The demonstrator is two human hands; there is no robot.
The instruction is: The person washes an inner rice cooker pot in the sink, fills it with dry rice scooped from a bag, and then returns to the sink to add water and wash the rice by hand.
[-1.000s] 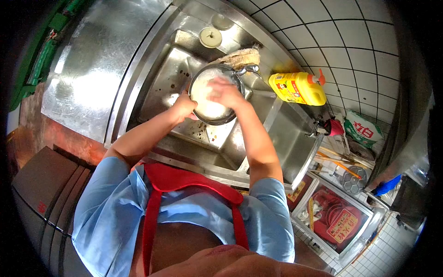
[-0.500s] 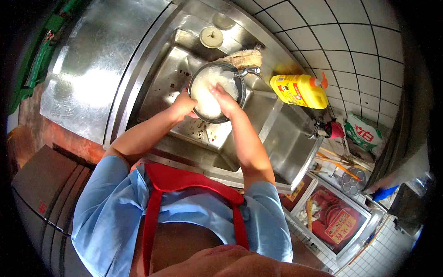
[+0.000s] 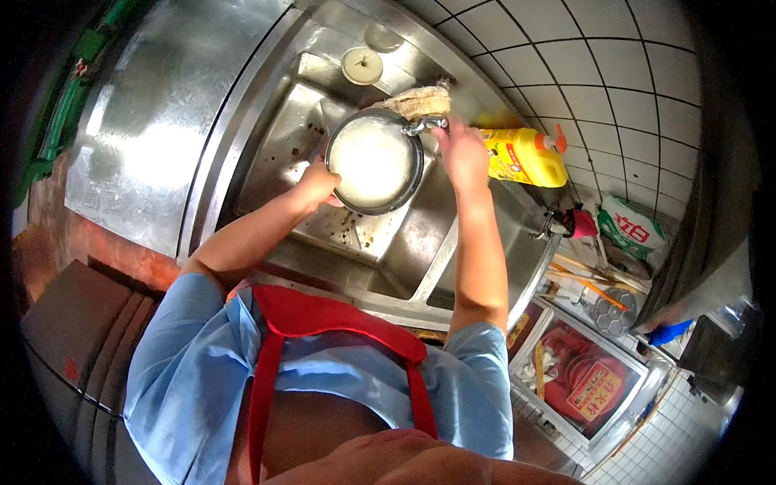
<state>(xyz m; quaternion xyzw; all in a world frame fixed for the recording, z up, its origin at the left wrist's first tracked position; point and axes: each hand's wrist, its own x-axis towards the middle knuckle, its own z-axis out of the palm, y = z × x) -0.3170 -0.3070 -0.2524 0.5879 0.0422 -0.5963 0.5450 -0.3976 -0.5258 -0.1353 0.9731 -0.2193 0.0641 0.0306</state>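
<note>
A dark-rimmed round pot [image 3: 415, 174] full of cloudy whitish liquid [image 3: 369, 162] is over the steel sink [image 3: 275, 174]. My left hand [image 3: 318, 183] grips its left rim, with the thumb at the edge. At the faucet [image 3: 426, 124], on the pot's upper right, my right hand [image 3: 463, 149] has its fingers around the handle end. What lies at the bottom of the pot cannot be made out.
Right of the faucet lies a yellow bottle [image 3: 525, 157] with a red pump. A light cloth [image 3: 420, 103] and a round lid [image 3: 362, 66] are behind the pot. Brown bits dot the sink floor. A second faucet [image 3: 546, 225] stands farther right.
My right hand has left the liquid in the pot and moved right to the faucet. My left hand still holds the pot's rim.
</note>
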